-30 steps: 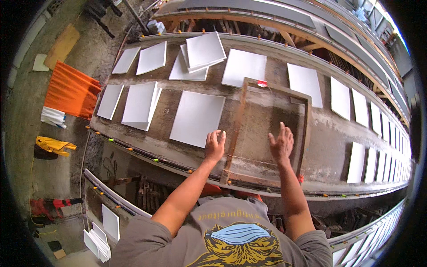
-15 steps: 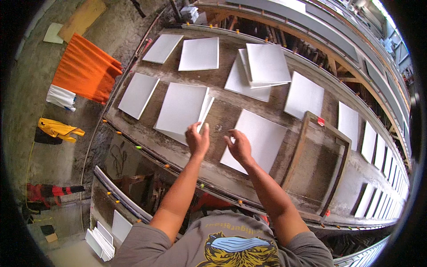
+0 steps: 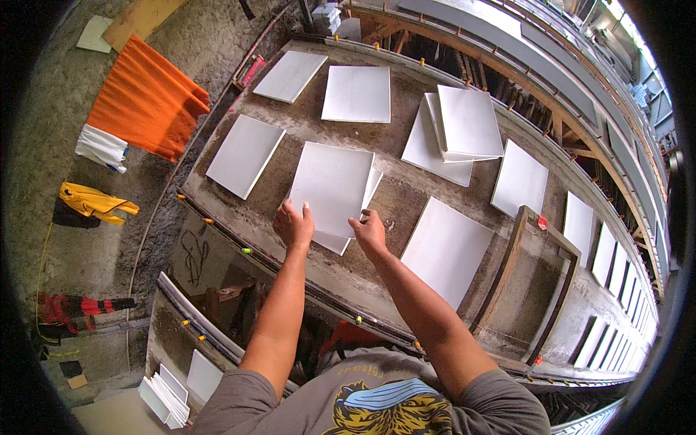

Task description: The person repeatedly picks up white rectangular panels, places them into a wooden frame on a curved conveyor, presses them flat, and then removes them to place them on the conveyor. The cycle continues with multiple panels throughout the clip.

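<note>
A white rectangular panel (image 3: pixel 335 177) lies over another white panel (image 3: pixel 330 243), which pokes out askew below and to the right. My left hand (image 3: pixel 294 225) grips the top panel at its near left corner, thumb upward. At the near right corner, my right hand (image 3: pixel 368 232) pinches the same panel's edge between thumb and fingers. My fingertips under the panel are hidden. To the right of my right hand a single white panel (image 3: pixel 447 250) lies flat on the long, stained table (image 3: pixel 355 279).
More white panels (image 3: pixel 357 94) lie beyond, some in an overlapping pile (image 3: pixel 470 122). A wooden frame (image 3: pixel 500 279) rests on the table at right, with rows of panels (image 3: pixel 607 250) past it. Orange cloth (image 3: pixel 148 101) and a yellow garment (image 3: pixel 93 203) are at left.
My hands have moved left to the stacked panels. Both now hold the top one, which sits more squarely to me. The whole view has shifted, carrying the table slightly rightward.
</note>
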Demonstrator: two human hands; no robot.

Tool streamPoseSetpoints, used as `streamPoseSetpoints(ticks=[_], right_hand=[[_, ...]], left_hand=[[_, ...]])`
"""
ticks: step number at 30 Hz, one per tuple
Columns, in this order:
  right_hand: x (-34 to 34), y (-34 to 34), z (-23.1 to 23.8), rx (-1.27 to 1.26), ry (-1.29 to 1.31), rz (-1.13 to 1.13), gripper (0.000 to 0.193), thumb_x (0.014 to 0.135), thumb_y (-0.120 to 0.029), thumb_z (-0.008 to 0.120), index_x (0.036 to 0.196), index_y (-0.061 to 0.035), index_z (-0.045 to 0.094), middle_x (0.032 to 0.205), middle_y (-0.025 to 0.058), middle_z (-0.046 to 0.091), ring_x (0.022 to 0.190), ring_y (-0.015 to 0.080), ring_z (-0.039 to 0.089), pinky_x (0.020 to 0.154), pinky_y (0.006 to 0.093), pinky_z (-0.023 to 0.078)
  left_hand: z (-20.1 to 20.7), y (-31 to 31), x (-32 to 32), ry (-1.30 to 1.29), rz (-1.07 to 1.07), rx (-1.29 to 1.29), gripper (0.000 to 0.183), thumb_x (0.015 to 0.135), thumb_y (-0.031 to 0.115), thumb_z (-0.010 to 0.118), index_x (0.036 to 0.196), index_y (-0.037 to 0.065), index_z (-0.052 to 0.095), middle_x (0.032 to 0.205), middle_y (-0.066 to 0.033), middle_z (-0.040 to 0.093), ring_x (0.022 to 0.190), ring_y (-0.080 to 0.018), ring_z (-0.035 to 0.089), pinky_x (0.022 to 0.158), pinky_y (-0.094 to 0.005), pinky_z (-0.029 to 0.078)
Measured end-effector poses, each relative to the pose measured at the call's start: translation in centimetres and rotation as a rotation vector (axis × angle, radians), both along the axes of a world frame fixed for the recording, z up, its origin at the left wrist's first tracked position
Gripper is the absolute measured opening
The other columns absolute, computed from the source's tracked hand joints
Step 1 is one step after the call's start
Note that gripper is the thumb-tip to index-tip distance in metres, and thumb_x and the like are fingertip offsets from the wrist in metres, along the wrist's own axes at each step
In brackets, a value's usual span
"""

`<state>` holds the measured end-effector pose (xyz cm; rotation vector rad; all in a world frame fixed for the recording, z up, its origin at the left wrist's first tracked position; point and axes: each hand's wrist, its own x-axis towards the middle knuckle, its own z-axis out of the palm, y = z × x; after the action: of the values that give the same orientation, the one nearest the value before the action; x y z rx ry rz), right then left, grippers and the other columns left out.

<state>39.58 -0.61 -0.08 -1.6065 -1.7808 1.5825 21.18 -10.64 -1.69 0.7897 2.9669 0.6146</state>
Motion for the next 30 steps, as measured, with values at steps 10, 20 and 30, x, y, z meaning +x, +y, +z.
streamPoseSetpoints(ticks=[10, 20, 30], right_hand=[[4.3, 1.2, 0.3, -0.021, 0.406, -0.060, 0.039, 0.095, -0.015, 0.075, 0.127, 0.0035, 0.065, 0.104, 0.0077, 0.072, 0.093, 0.0154, 0.065, 0.081, 0.0323, 0.053], [19.6, 8.6, 6.8, 0.365, 0.138, -0.299, 0.035, 0.091, -0.029, 0.077, 0.108, 0.0020, 0.072, 0.095, 0.0197, 0.076, 0.085, 0.0302, 0.073, 0.080, 0.0401, 0.055], [42.0, 9.8, 7.1, 0.548, 0.035, -0.659, 0.034, 0.100, -0.029, 0.066, 0.093, 0.0038, 0.065, 0.091, 0.0287, 0.070, 0.084, 0.0427, 0.070, 0.074, 0.0454, 0.052]], left_hand=[[1.8, -1.3, 0.3, -0.389, -0.005, 0.361, 0.059, 0.092, 0.056, 0.071, 0.105, -0.002, 0.073, 0.098, -0.0204, 0.076, 0.092, -0.0375, 0.072, 0.084, -0.0483, 0.054], [8.0, 0.9, 18.2, -0.441, -0.178, 0.596, 0.048, 0.093, 0.046, 0.076, 0.091, -0.002, 0.071, 0.075, -0.0083, 0.070, 0.070, -0.0163, 0.061, 0.067, -0.0363, 0.050], [7.4, 2.7, 36.6, -0.647, -0.299, 0.777, 0.048, 0.096, 0.042, 0.074, 0.100, -0.005, 0.072, 0.087, -0.0093, 0.073, 0.079, -0.0176, 0.065, 0.073, -0.0350, 0.052]])
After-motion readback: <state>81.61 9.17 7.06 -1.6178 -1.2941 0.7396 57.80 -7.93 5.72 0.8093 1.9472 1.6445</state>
